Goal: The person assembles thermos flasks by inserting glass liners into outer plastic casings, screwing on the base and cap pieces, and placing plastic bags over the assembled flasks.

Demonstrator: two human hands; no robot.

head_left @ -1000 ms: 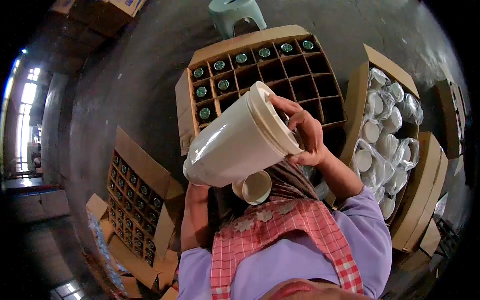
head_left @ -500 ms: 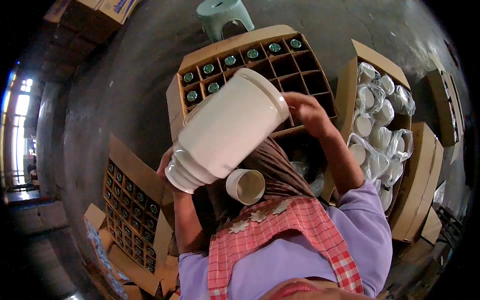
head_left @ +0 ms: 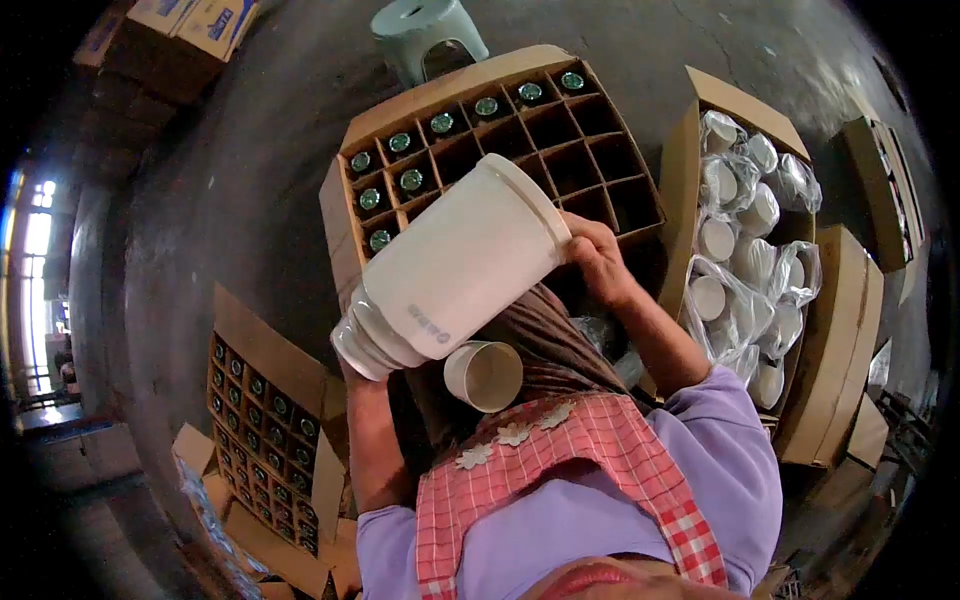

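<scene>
A large white vacuum flask body (head_left: pixel 460 265) lies slantwise across my lap, its stepped neck at the lower left and its wide base at the upper right. Small grey print shows on its near side. My right hand (head_left: pixel 596 255) grips the base end, thumb on the near side and fingers partly hidden behind it. At the neck end is my left hand (head_left: pixel 357 374), closed around the flask from behind, with most of its fingers out of sight. A white cup (head_left: pixel 484 377) rests on my lap just below the flask, its mouth facing me.
Ahead is a divided carton (head_left: pixel 640 212) with several green-tipped pieces in its cells. A similar carton (head_left: pixel 262 440) stands at left. On the right, an open carton (head_left: pixel 678 200) holds white cups in plastic bags. A pale green stool (head_left: pixel 425 35) stands beyond.
The flask has turned about its length, bringing the grey print into view. My right hand has shifted on the base, its thumb now against the near side. The cup stays on my lap.
</scene>
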